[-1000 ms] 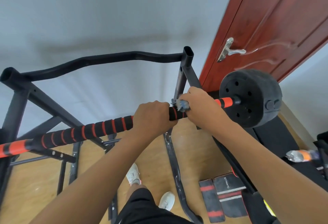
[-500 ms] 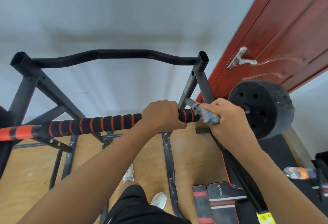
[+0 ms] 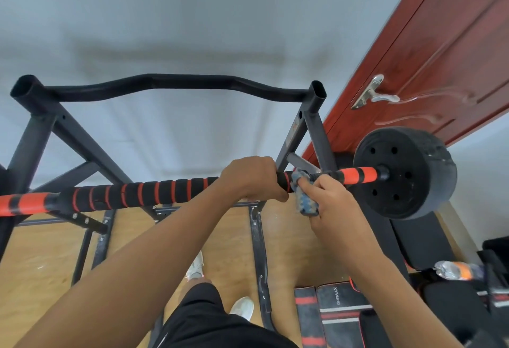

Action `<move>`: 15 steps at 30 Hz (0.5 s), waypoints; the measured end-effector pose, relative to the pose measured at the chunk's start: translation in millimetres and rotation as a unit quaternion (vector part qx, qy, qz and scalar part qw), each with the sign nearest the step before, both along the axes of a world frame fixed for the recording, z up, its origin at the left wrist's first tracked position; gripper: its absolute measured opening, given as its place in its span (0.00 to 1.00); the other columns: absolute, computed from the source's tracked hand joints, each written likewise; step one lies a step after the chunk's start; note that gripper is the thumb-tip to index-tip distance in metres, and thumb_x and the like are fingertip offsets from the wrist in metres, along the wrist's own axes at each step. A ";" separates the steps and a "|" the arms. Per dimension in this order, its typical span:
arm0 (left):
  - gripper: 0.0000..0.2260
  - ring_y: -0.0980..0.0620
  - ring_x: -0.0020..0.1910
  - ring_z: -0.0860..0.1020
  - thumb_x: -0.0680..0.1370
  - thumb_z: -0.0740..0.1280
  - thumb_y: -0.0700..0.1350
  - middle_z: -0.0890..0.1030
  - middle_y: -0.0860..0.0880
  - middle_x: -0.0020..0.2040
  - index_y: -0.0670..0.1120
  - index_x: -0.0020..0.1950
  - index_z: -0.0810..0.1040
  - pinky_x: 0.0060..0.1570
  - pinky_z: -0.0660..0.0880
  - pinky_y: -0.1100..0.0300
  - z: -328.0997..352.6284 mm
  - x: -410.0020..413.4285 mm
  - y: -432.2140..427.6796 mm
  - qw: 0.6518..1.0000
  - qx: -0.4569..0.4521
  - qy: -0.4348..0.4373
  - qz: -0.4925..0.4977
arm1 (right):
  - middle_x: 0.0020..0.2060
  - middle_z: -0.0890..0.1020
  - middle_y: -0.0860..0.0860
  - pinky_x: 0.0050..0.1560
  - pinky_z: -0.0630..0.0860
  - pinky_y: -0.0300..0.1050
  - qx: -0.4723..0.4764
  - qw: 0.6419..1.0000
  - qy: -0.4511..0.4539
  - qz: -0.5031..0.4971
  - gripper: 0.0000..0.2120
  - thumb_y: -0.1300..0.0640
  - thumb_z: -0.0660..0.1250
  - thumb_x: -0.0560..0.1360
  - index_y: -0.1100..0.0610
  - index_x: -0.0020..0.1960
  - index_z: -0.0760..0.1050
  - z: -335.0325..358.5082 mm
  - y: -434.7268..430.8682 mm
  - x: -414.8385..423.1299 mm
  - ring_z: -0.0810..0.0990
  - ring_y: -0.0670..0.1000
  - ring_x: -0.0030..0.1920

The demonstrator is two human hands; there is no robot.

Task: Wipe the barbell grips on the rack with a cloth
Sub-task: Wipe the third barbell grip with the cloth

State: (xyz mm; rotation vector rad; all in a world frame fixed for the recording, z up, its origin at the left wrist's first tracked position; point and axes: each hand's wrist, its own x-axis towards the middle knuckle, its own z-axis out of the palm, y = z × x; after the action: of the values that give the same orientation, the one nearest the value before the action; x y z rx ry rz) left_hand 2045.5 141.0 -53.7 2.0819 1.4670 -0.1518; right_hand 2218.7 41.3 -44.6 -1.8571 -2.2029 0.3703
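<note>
two hands [image 3: 252,178] [image 3: 334,207], one cloth [image 3: 304,199], one barbell [image 3: 154,192]

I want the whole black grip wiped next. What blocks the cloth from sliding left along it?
The left hand does: it grips the barbell right beside the cloth held in the right hand. Past that hand, nothing visible sits on the bar.

left hand [image 3: 252,178] gripping; right hand [image 3: 334,204] clutching

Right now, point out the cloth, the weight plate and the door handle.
cloth [image 3: 305,201], head view, on the blue bunch hanging below the bar.
weight plate [image 3: 396,174], head view, on its black holed face.
door handle [image 3: 376,93], head view, on the silver lever's base.
</note>
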 end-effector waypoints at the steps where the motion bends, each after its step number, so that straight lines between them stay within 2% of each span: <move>1: 0.16 0.54 0.31 0.77 0.72 0.74 0.61 0.79 0.52 0.34 0.51 0.42 0.74 0.33 0.73 0.58 1.0 -0.3 0.8 1.000 -0.007 -0.001 0.000 | 0.42 0.71 0.44 0.37 0.71 0.36 0.009 1.000 0.017 0.001 0.25 0.69 0.72 0.72 0.56 0.67 0.79 -1.9 -5.5 4.9 0.72 0.47 0.42; 2: 0.16 0.54 0.31 0.77 0.71 0.74 0.61 0.79 0.52 0.35 0.51 0.44 0.75 0.34 0.73 0.58 1.8 -0.9 1.0 1.000 -0.009 -0.001 -0.001 | 0.40 0.69 0.40 0.38 0.67 0.32 0.013 0.999 0.034 0.002 0.24 0.70 0.73 0.71 0.55 0.65 0.81 -0.7 -9.7 10.2 0.71 0.45 0.41; 4: 0.17 0.54 0.34 0.77 0.71 0.74 0.60 0.79 0.52 0.38 0.51 0.50 0.76 0.35 0.74 0.58 1.9 -1.7 -0.7 1.000 0.007 0.003 -0.004 | 0.39 0.70 0.38 0.38 0.66 0.29 0.015 0.998 0.054 -0.007 0.21 0.69 0.73 0.71 0.52 0.60 0.83 5.8 -14.4 22.2 0.72 0.43 0.39; 6: 0.16 0.55 0.35 0.77 0.71 0.73 0.61 0.79 0.52 0.38 0.52 0.50 0.76 0.36 0.74 0.57 0.1 -2.0 -5.7 0.999 0.044 0.012 -0.004 | 0.43 0.76 0.41 0.42 0.70 0.29 0.016 0.997 0.068 -0.019 0.18 0.68 0.73 0.73 0.53 0.59 0.84 15.4 -16.0 37.1 0.77 0.44 0.42; 9: 0.14 0.55 0.32 0.75 0.72 0.72 0.60 0.77 0.53 0.36 0.52 0.45 0.74 0.35 0.74 0.58 -1.9 -0.4 -14.3 0.994 0.106 0.029 0.000 | 0.52 0.80 0.49 0.51 0.67 0.24 0.064 0.995 0.058 -0.056 0.14 0.67 0.70 0.76 0.58 0.60 0.82 33.0 -3.3 63.8 0.78 0.46 0.48; 10: 0.14 0.55 0.31 0.74 0.73 0.72 0.59 0.77 0.53 0.35 0.52 0.44 0.73 0.35 0.74 0.58 -2.7 0.5 -17.1 0.992 0.123 0.036 0.000 | 0.54 0.80 0.50 0.53 0.67 0.25 0.081 0.993 0.042 -0.071 0.14 0.66 0.69 0.77 0.59 0.61 0.81 35.3 4.5 73.0 0.77 0.47 0.50; 12: 0.15 0.54 0.30 0.74 0.73 0.71 0.60 0.76 0.53 0.34 0.51 0.44 0.72 0.36 0.75 0.57 -4.9 3.1 -22.2 0.986 0.160 0.053 -0.005 | 0.57 0.80 0.51 0.57 0.70 0.36 0.082 0.992 0.014 -0.097 0.13 0.64 0.66 0.79 0.59 0.62 0.80 29.8 23.6 85.0 0.78 0.50 0.55; 14: 0.15 0.52 0.31 0.75 0.74 0.70 0.61 0.75 0.53 0.34 0.51 0.43 0.72 0.37 0.76 0.57 -8.3 4.9 -26.4 0.979 0.194 0.068 -0.012 | 0.59 0.80 0.52 0.61 0.73 0.47 0.044 0.993 -0.009 -0.108 0.12 0.61 0.62 0.81 0.57 0.60 0.81 15.6 37.0 81.4 0.77 0.53 0.61; 15: 0.15 0.52 0.32 0.76 0.74 0.70 0.62 0.75 0.54 0.34 0.52 0.44 0.72 0.37 0.76 0.57 -9.2 5.1 -28.1 0.976 0.204 0.071 -0.013 | 0.57 0.82 0.52 0.61 0.74 0.50 0.024 0.994 -0.018 -0.108 0.11 0.60 0.60 0.82 0.57 0.57 0.81 7.6 38.7 74.2 0.78 0.54 0.61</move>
State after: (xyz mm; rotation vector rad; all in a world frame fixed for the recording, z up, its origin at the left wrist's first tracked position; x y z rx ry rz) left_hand 2050.6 112.9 -62.9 2.4594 1.6684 -0.0060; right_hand 2292.9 80.0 -37.1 -2.0640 -1.9867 0.2416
